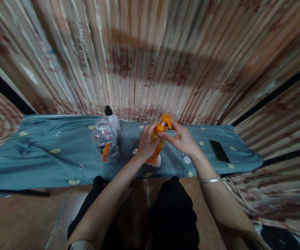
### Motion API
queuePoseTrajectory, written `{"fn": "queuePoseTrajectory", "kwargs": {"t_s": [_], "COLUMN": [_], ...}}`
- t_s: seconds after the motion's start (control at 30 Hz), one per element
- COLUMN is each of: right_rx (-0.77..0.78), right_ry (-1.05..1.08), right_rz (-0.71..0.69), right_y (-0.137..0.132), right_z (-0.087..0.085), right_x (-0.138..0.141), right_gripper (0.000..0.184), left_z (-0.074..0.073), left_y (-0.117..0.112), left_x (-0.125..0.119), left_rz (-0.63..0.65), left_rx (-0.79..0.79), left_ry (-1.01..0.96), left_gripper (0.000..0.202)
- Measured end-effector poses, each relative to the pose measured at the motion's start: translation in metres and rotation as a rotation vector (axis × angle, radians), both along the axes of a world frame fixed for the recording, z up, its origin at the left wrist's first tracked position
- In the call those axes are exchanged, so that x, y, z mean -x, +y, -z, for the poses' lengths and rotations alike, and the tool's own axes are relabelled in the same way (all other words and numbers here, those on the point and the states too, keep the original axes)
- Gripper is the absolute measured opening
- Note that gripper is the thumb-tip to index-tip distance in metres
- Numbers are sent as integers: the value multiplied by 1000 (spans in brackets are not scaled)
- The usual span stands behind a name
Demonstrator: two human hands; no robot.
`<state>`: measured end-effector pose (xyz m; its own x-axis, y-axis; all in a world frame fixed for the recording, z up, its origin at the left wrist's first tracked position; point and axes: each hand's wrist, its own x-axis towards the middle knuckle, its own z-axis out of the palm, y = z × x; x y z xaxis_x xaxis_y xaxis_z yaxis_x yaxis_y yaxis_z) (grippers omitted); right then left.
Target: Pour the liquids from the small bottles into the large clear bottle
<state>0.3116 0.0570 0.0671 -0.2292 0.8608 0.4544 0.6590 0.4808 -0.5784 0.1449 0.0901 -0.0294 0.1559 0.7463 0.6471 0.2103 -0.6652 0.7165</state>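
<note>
An orange pump bottle [158,145] stands on the blue-grey cloth [48,152]. My left hand [146,142] is wrapped round its body. My right hand [182,139] pinches the neck just under the orange pump head [166,119], fingers closed on it. A silver bangle [209,180] circles my right wrist. A small white cap [186,159] lies on the cloth below my right hand.
A clear open plastic bottle [105,140] with an orange label stands left of my hands, a black-capped clear bottle [111,116] behind it. A black phone [219,151] lies at the right. Patterned curtains [150,59] hang behind. My dark-clothed knees [173,211] are below.
</note>
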Motion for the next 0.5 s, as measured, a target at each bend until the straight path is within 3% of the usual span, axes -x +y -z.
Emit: {"fn": "queuePoseTrajectory", "kwargs": {"t_s": [0.13,0.37,0.5], "right_rx": [-2,-56,-55], "right_ry": [7,124,125], "right_rz": [-31,196,236], "right_y": [5,4,0], "right_z": [3,19,18], "right_x": [-3,15,19], "right_gripper": [38,36,37], "left_z": [0,10,9], "left_y": [0,7,8], "left_x": [-1,-2,0], "left_rz": [-5,15,4], "left_rx": [26,-65,-60], "left_ry": [6,-30,-8], "left_gripper": [63,64,58]}}
